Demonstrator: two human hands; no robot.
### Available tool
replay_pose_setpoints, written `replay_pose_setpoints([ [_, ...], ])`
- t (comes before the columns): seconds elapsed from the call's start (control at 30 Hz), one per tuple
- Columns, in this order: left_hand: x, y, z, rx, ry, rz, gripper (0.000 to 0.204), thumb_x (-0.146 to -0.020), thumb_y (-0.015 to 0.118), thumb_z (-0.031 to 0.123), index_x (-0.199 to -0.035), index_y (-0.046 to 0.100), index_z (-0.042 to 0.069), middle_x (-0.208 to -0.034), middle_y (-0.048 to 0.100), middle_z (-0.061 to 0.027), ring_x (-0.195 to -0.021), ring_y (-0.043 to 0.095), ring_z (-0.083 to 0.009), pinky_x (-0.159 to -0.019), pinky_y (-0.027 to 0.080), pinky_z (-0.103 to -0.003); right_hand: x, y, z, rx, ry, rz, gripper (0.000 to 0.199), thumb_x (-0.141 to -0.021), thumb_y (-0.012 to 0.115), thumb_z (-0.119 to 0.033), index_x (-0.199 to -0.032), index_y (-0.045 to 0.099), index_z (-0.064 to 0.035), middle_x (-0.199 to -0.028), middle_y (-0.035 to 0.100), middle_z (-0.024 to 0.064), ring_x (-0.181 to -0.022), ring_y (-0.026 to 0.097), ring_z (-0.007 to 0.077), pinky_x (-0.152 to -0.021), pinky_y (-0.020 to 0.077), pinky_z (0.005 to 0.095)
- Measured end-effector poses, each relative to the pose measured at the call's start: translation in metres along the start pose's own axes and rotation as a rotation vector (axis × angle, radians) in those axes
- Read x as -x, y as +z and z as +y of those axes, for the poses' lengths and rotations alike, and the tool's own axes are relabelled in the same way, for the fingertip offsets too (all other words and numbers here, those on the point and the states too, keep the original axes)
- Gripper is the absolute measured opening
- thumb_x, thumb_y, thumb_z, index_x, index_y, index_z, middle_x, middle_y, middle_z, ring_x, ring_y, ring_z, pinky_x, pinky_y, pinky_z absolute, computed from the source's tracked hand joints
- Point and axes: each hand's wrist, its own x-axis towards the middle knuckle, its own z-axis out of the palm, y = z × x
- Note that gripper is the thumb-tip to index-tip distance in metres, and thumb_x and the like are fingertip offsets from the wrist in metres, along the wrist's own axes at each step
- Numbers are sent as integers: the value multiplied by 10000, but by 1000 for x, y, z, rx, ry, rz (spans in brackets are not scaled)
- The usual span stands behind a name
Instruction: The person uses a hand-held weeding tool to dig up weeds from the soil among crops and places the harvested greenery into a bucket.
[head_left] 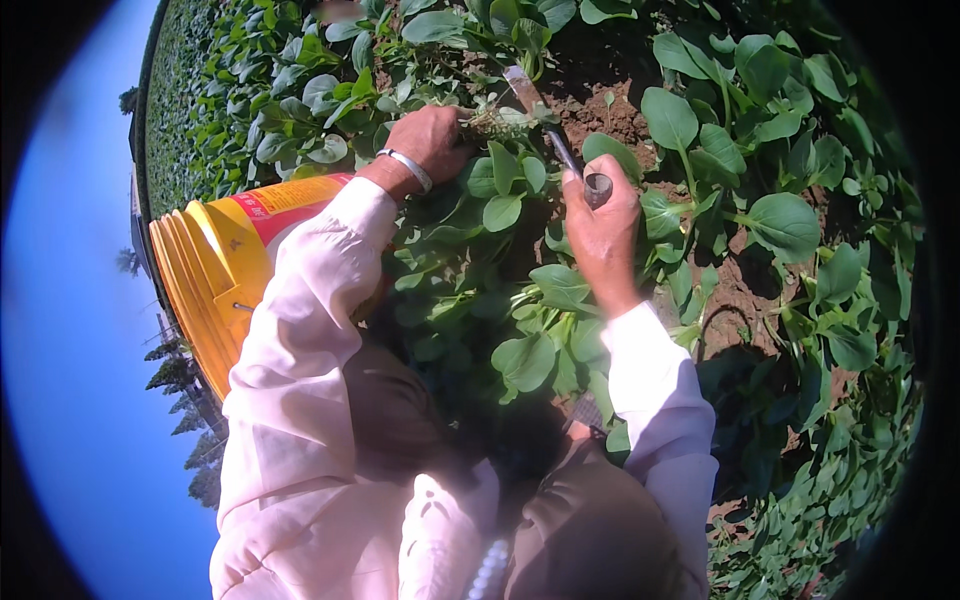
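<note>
My left hand (pixel 432 145), with a bangle on its wrist, is closed around a small bunch of weeds (pixel 500 122). The weeds' thin stems and fine leaves stick out to the right of my fingers. In my right hand (pixel 606 225) is a hand weeding tool (pixel 566 150), its hollow round handle end pointing up out of my fist. The tool's flat metal blade, soiled in places, reaches up and left to bare soil just beyond the weeds. Broad-leaved green plants (pixel 502 185) grow between and below my hands.
A yellow bucket (pixel 205 270) with a red band is beside my left forearm, tilted in the view. Leafy plants (pixel 765 140) crowd the right side, with reddish-brown soil (pixel 735 300) between them. More rows run off at the upper left. Trees (pixel 185 400) stand far left.
</note>
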Motion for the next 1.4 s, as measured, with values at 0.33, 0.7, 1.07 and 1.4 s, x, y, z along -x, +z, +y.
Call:
replay_pose_setpoints([
  [0.33,-50,9,-13,-142,-237,55,223,-840,544,223,-1000,550,67,-946,656,-178,-868,645,-365,-715,519,-451,0,-11,-25,290,-63,-181,134,-782,603,-33,-801,474,-2,-645,576,206,-630,586,410,-575,430,461],
  [0.7,-67,59,-64,352,-299,236,349,-698,686,255,-857,640,-53,-868,641,-270,-849,628,-413,-737,499,-440,-32,12,-35,531,-200,-239,116,-740,583,-23,-834,528,20,-734,623,243,-734,607,453,-686,473,520],
  [1.07,-74,-82,-49,317,-257,515,351,-785,613,195,-988,603,-91,-975,648,-238,-858,651,-343,-748,508,-378,-51,41,-12,429,-128,-178,146,-814,586,-142,-853,557,-5,-753,608,211,-744,586,419,-667,453,439],
  [1.4,241,-251,-88,356,-440,1030,376,-896,576,207,-1202,533,-7,-1117,621,-135,-907,623,-220,-798,498,-336,-9,-7,-54,375,-143,-441,130,-774,600,-78,-844,525,1,-689,561,202,-657,548,384,-619,432,419],
])
